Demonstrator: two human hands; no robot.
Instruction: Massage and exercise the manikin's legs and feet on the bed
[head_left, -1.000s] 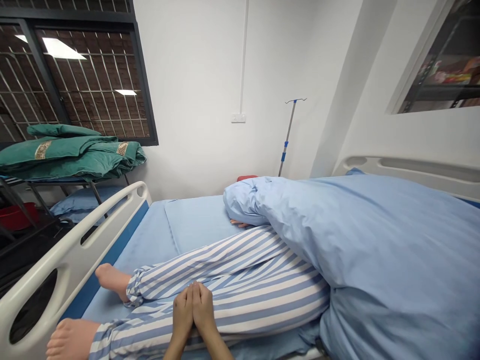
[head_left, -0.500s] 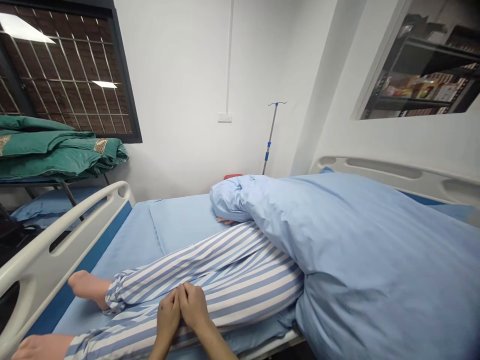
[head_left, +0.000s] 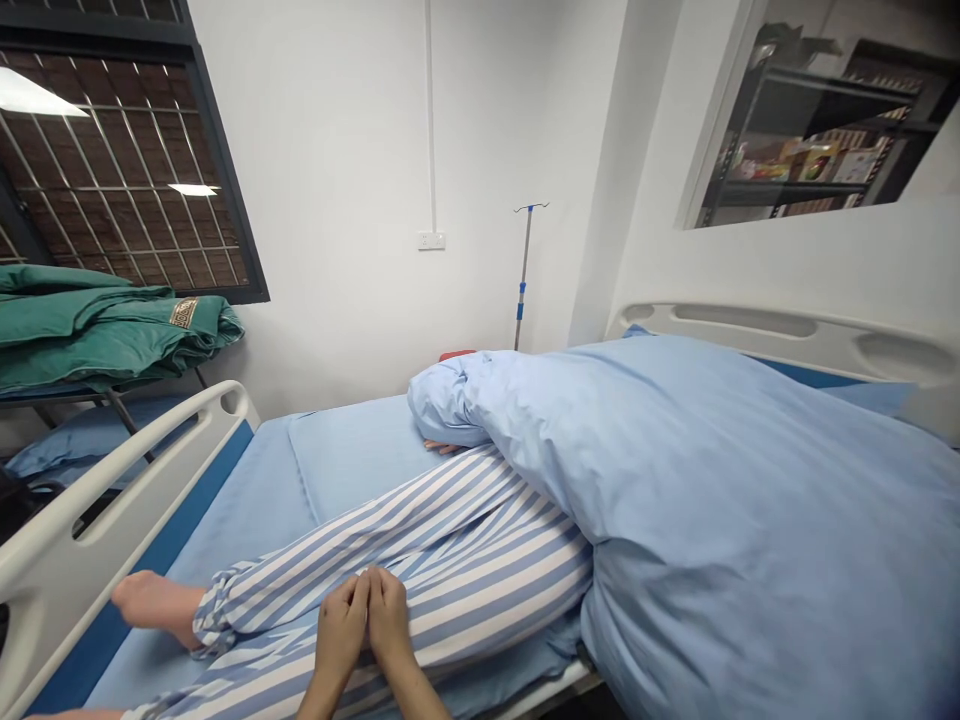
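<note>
In a white-walled ward, on a hospital bed [head_left: 225,520] with blue sheets, the left hand [head_left: 341,635] and right hand [head_left: 388,618] rest open, fingertips together, clasping nothing, on a striped pajama leg [head_left: 480,590] beside a blue quilt [head_left: 750,520].

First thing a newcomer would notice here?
A large pale-blue quilt covers the upper body of someone lying on a hospital bed, right of centre. Striped pyjama legs extend from under it toward the lower left, with the left hand and right hand resting side by side on them at bottom centre.
</note>
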